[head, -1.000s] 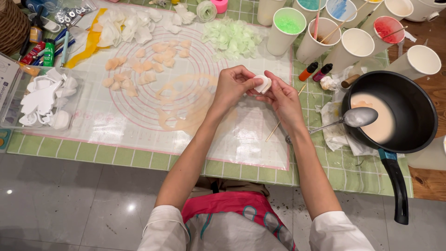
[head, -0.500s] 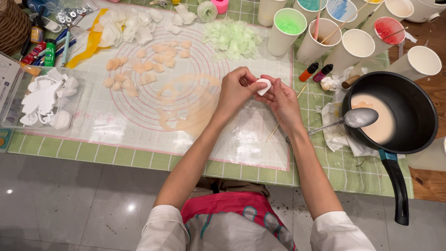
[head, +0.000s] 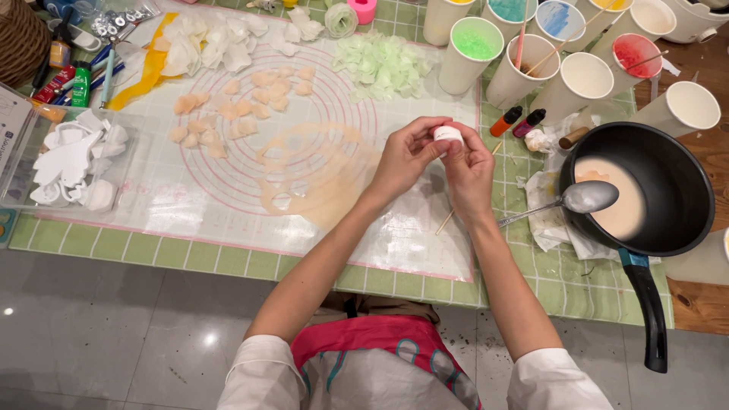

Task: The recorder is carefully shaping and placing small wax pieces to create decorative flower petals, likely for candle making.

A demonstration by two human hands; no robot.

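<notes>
Pinching a small round white piece between fingertips, the left hand and right hand both grasp it. A black pan of cream liquid sits right of the grip, pale peach petals lie well left

On the worktop lies a baking mat, petal pieces scattered on its far half. A pan sits right of the mat (a spoon resting in it), cups stand behind it, and a tray of cutters lies left.
</notes>
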